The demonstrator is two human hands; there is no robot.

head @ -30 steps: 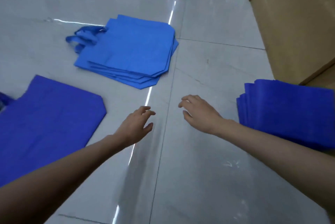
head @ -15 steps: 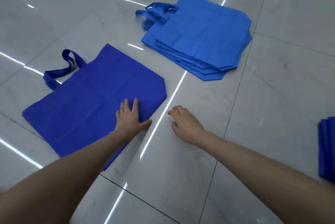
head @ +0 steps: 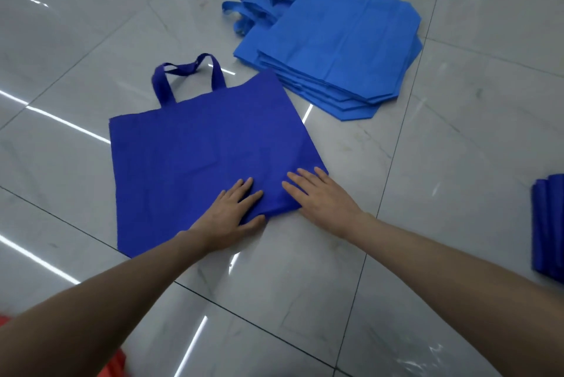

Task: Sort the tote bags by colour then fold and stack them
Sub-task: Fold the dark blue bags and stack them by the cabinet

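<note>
The person is crouched over a tiled floor (head: 457,138), and a dark blue tote bag (head: 201,157) lies spread flat in the middle of the frame. Its two handles (head: 189,74) point away towards the upper left. Both hands are on its near right corner.

The left hand (head: 235,215) lies with fingers straight and close together on top of the cloth. Its thumb runs along the near edge, and I cannot tell whether the thumb is tucked under the fabric. The right hand (head: 320,202) rests just beside it with fingers straight and slightly spread, palm down over the corner. To my eye the hands are there to pin and smooth the bag so it sits square before the first fold.

At the upper right a stack of lighter blue bags (head: 341,41) sits unfolded with its handles bunched at the far left side. I take that for the other colour group, waiting its turn. At the right edge of the frame a pile of dark blue folded bags (head: 549,224) shows only partly, well apart from the hands. It matches the bag under the hands, so this one probably goes there once folded. Something red (head: 116,364) shows at the lower left corner, too cropped to name.
</note>
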